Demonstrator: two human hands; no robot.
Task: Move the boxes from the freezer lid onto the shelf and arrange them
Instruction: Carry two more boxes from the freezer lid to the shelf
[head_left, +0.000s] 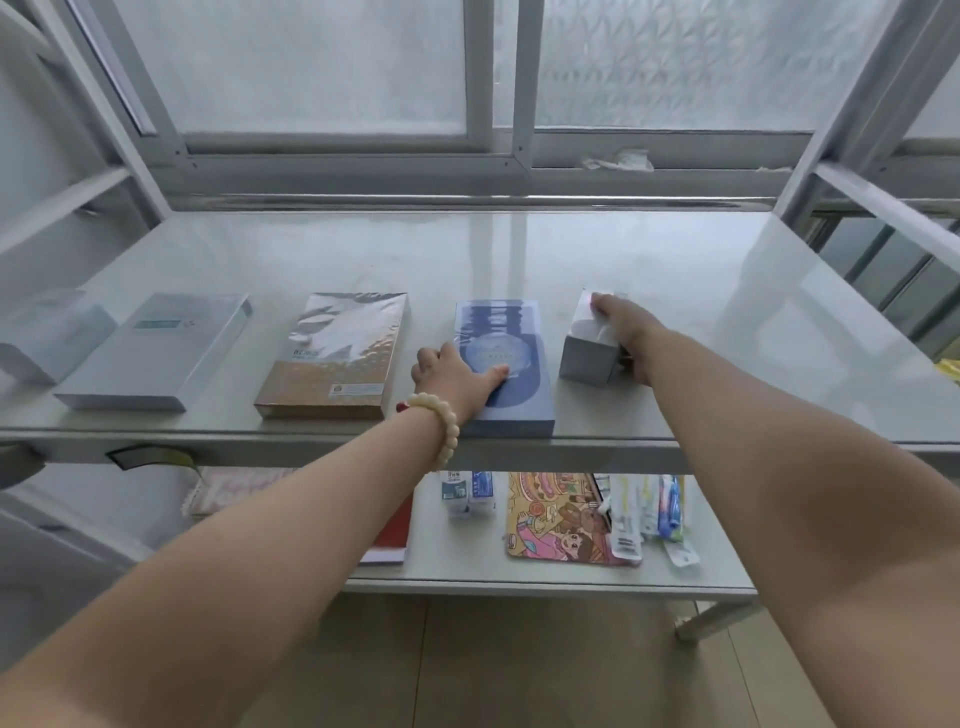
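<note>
Several boxes lie in a row on the grey metal shelf. At the far left sits a pale box, then a flat grey-white box, then a gold and silver box. My left hand rests flat on the left edge of a blue box, thumb on its top. My right hand grips a small white box from its right side, fingers over the top.
A frosted sliding window stands behind the shelf. The lower shelf holds a colourful cartoon box, small cartons, toothbrush packs and a red book. Shelf uprights rise at both sides. Tiled floor lies below.
</note>
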